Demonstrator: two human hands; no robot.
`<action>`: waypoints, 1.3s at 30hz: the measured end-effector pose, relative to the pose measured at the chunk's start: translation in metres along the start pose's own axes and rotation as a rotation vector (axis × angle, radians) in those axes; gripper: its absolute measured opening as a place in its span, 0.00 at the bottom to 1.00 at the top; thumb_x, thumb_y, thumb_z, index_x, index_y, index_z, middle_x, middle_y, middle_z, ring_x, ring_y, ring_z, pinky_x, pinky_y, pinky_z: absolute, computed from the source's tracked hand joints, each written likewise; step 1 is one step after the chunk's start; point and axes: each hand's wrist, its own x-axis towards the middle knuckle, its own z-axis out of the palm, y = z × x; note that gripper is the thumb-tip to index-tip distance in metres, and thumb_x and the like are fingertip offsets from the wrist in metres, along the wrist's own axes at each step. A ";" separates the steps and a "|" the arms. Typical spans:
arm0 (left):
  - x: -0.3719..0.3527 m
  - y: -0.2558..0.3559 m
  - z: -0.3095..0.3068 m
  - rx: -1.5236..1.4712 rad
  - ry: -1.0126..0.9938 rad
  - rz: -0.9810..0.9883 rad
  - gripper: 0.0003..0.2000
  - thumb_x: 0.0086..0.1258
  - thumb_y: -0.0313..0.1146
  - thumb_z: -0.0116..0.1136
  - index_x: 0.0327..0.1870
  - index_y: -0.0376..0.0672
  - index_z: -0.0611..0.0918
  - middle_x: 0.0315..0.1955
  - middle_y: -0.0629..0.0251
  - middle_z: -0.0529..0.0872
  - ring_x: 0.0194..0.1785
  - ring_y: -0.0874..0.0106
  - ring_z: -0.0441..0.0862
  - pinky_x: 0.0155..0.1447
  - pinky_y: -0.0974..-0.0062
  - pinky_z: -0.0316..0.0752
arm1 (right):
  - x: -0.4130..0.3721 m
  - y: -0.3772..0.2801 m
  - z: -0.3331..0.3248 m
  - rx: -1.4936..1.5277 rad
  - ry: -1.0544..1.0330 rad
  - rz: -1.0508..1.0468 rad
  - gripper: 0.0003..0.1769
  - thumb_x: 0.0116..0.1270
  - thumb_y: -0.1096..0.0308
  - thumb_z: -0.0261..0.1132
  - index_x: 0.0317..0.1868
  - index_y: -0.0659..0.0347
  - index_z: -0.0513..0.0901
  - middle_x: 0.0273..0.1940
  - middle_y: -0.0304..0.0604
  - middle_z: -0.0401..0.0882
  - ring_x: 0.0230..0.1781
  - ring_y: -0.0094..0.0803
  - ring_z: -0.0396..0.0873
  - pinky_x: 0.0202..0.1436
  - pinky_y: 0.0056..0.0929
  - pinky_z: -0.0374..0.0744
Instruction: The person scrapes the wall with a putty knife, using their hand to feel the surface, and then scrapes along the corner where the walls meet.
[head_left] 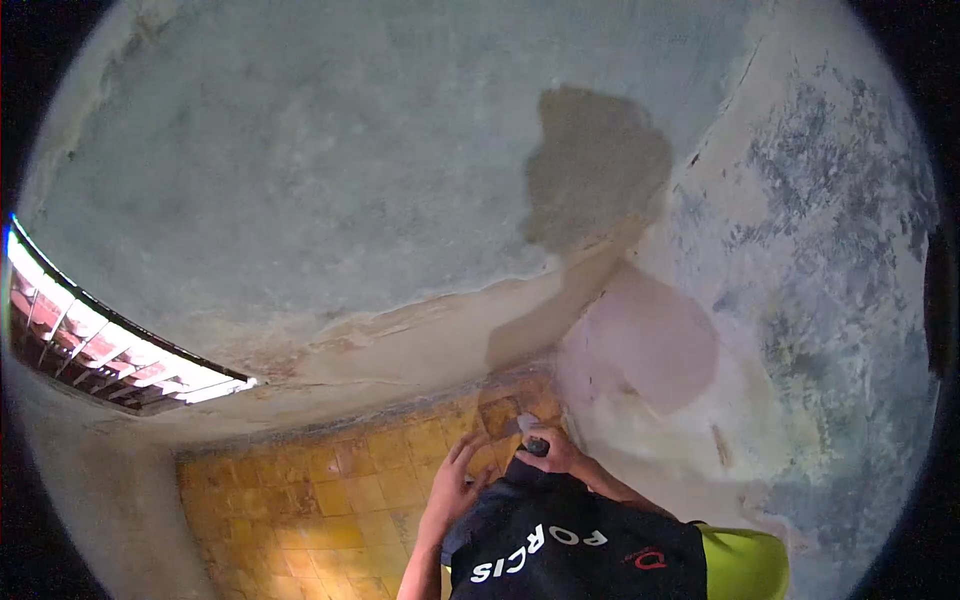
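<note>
My right hand (pixel 557 452) is closed round the dark handle of a putty knife (pixel 527 424), whose small pale blade points away from me, towards the corner of the floor. The fine shape of the blade is too small to make out. Beside it, to the left, my left hand (pixel 462 482) holds nothing, its fingers apart and bent in front of my black vest (pixel 570 545). Below both hands lies the yellow tiled floor (pixel 340 497).
A blue-grey wall (pixel 330 170) with a wet-looking brown patch (pixel 598 165) rises ahead. To the right, the peeling wall (pixel 830 200) has a smooth pinkish patch (pixel 650 340) near the corner. A barred window (pixel 100 345) is at the left.
</note>
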 end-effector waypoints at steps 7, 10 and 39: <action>0.046 0.005 0.031 0.051 0.075 -0.013 0.24 0.67 0.31 0.62 0.64 0.44 0.74 0.68 0.52 0.69 0.71 0.51 0.66 0.70 0.60 0.66 | 0.030 0.018 -0.064 -0.083 0.124 0.000 0.13 0.59 0.73 0.71 0.20 0.60 0.75 0.20 0.41 0.73 0.24 0.37 0.75 0.35 0.36 0.75; 0.060 0.011 0.046 0.061 0.223 -0.019 0.25 0.65 0.30 0.64 0.64 0.41 0.73 0.72 0.49 0.60 0.71 0.48 0.64 0.69 0.59 0.67 | 0.064 0.025 -0.099 -0.184 0.157 -0.283 0.14 0.57 0.76 0.69 0.18 0.60 0.73 0.20 0.42 0.74 0.21 0.36 0.76 0.29 0.35 0.74; 0.256 0.157 -0.118 1.283 0.866 0.568 0.45 0.59 0.58 0.66 0.76 0.58 0.58 0.75 0.38 0.42 0.77 0.39 0.44 0.75 0.45 0.51 | 0.208 0.068 -0.129 -0.205 0.010 -1.119 0.08 0.44 0.70 0.71 0.21 0.58 0.78 0.25 0.40 0.77 0.25 0.36 0.79 0.30 0.36 0.79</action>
